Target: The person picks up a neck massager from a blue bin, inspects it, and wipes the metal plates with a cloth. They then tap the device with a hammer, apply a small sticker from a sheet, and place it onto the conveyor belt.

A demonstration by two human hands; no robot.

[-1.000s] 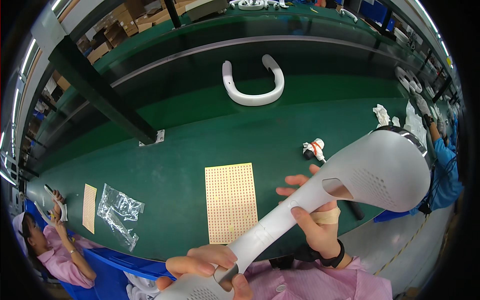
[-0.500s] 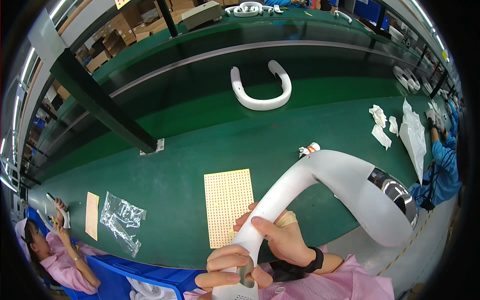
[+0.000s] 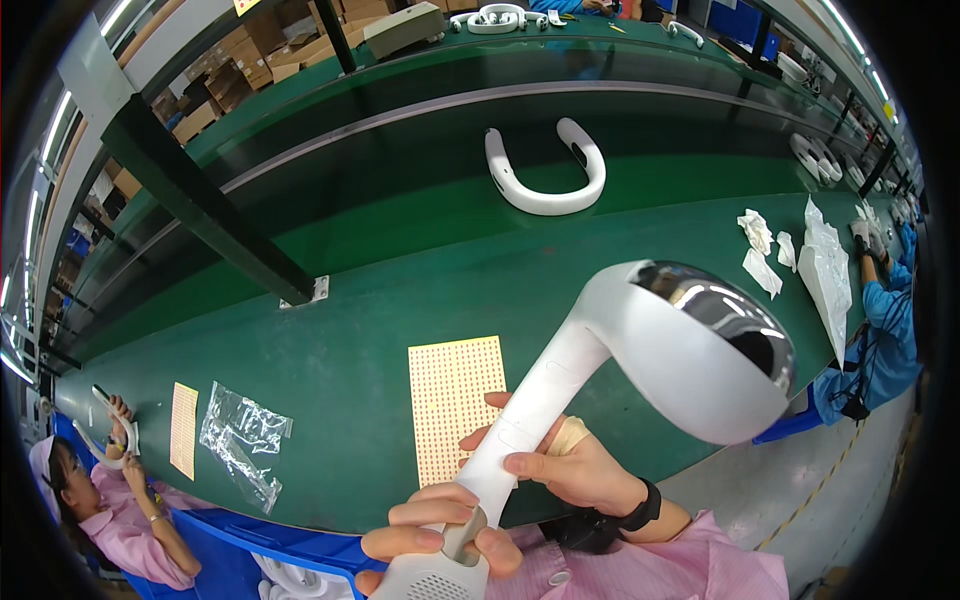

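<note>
I hold a white, curved neckband device up over the green table, tilted, with both hands. Its wide far end carries a glossy chrome panel facing upward. The near end has a grey inset and a patch of small holes. My left hand is closed around that near end, fingers on both sides of the grey inset. My right hand, with a beige wrap and a black wristband, grips the middle of the arm between thumb and fingers. Under the device lies a yellow sheet of small red-marked labels, partly covered.
Another white U-shaped neckband rests on the green conveyor belt beyond the table. Crumpled white paper and a white plastic bag lie at right. Clear plastic bags and a narrow label sheet lie at left. Co-workers sit on both sides.
The device in my hands has turned, bringing its chrome panel up and leftward. My left hand has shifted slightly down and left. On the belt, the other neckband has moved right.
</note>
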